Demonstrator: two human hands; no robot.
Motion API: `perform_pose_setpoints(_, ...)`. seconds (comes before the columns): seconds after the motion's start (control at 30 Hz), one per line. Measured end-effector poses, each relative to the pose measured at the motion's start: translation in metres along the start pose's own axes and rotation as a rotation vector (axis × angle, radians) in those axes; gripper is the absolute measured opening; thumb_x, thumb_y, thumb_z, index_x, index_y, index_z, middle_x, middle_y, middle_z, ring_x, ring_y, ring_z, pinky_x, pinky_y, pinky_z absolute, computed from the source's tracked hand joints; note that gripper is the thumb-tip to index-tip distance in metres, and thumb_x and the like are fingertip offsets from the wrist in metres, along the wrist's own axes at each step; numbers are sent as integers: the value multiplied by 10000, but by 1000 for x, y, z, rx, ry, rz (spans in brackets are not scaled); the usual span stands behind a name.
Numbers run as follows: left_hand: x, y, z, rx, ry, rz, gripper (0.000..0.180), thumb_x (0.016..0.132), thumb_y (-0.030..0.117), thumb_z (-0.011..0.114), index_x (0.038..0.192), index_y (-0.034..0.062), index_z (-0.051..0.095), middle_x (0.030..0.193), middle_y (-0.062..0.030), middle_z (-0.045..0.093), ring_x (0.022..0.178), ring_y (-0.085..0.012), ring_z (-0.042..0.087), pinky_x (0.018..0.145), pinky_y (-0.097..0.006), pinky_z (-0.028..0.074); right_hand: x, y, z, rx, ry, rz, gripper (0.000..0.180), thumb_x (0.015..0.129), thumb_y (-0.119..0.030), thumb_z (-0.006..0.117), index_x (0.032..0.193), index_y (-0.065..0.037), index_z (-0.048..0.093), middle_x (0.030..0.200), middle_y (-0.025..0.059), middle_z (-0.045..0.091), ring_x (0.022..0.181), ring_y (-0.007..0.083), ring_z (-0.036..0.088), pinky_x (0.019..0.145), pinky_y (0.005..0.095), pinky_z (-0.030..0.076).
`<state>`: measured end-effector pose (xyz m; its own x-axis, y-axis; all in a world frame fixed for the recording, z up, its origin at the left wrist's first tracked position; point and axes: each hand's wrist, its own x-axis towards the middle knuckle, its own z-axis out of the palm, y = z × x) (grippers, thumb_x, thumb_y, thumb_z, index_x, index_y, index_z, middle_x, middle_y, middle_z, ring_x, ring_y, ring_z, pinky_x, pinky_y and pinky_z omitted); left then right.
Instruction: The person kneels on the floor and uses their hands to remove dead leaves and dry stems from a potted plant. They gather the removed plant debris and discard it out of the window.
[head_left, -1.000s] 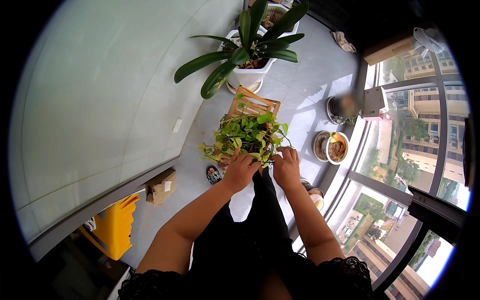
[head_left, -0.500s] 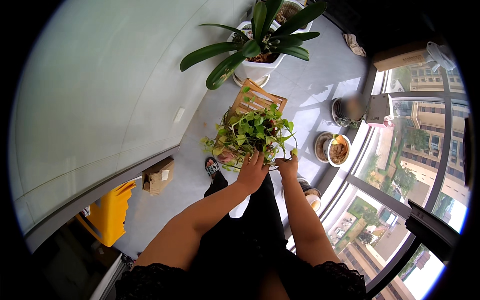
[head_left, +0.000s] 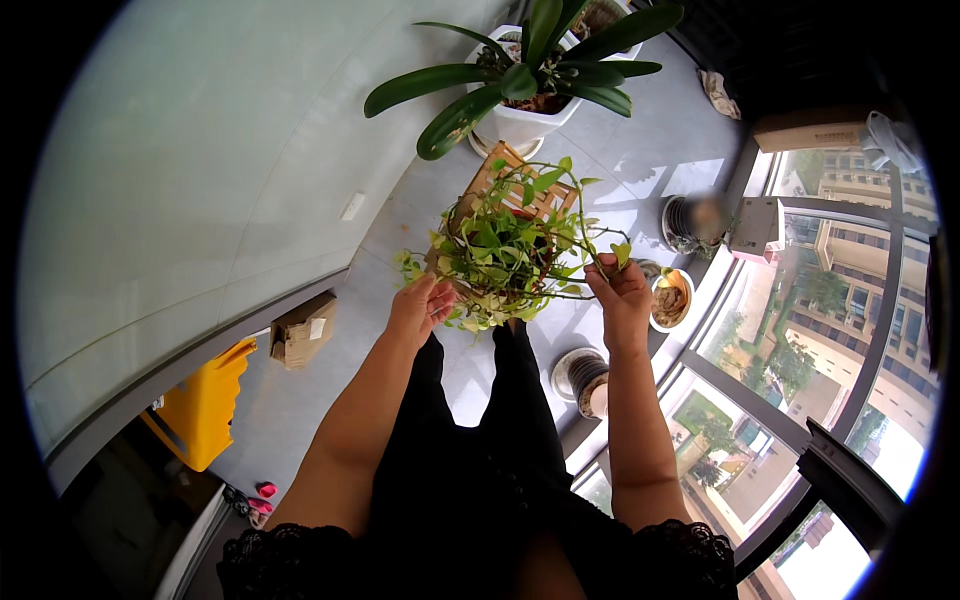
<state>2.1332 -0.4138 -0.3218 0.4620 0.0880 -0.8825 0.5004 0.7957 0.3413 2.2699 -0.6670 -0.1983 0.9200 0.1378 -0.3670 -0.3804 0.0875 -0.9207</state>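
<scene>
A trailing potted vine [head_left: 490,245] with green and yellowish leaves rests on a slatted wooden stool [head_left: 552,200] in front of me. Part of a reddish pot shows among the stems. Out to the right, my right hand [head_left: 624,300] pinches a vine stem near its leafy end, drawn away from the rest of the foliage. At the plant's left lower edge is my left hand [head_left: 418,308], fingers loosely bent and apart beside the leaves. Nothing can be seen held in it.
Beyond the stool stands a white pot [head_left: 515,125] with a broad-leaved plant. Smaller pots, including one with brown soil [head_left: 672,300] and a dark ribbed one [head_left: 588,380], line the window side. A cardboard box [head_left: 302,332] and a yellow plastic object [head_left: 205,405] lie left.
My hands have moved apart from the plant's near side: the left to its left edge, the right outward with a vine stem. The stem now stretches to the right.
</scene>
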Motion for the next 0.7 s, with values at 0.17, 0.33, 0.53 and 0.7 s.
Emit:
perform_pose_setpoints(0.17,10,7,19,-201,7,-11,280,884,301,616,1022,78,517,957,-99,598,814,-215,602,724,-369,501,7,-41,25,19,-126,-72,261,812,106,605,1059,34,558,984,83,613,935,171,618,841,274,506)
perform_pose_setpoints(0.33,27,35,38,-279,375,18,283,888,309,607,981,59,514,890,-96,525,806,-220,540,750,-422,487,28,-82,42,79,-136,-197,286,803,111,611,1073,29,564,972,76,612,925,173,622,837,270,504)
perform_pose_setpoints(0.53,81,42,-8,-161,621,98,390,880,344,599,1055,6,516,981,-93,493,875,-266,506,878,-484,414,29,-108,67,248,-158,-67,314,809,120,583,1107,29,545,998,66,595,959,177,603,863,295,492)
perform_pose_setpoints(0.7,104,22,-28,-122,684,-50,548,876,340,600,1256,-29,457,1269,-155,475,1170,-322,446,971,-467,343,32,-87,62,245,-130,-17,302,830,94,570,1116,2,538,1002,69,592,959,182,598,849,312,504)
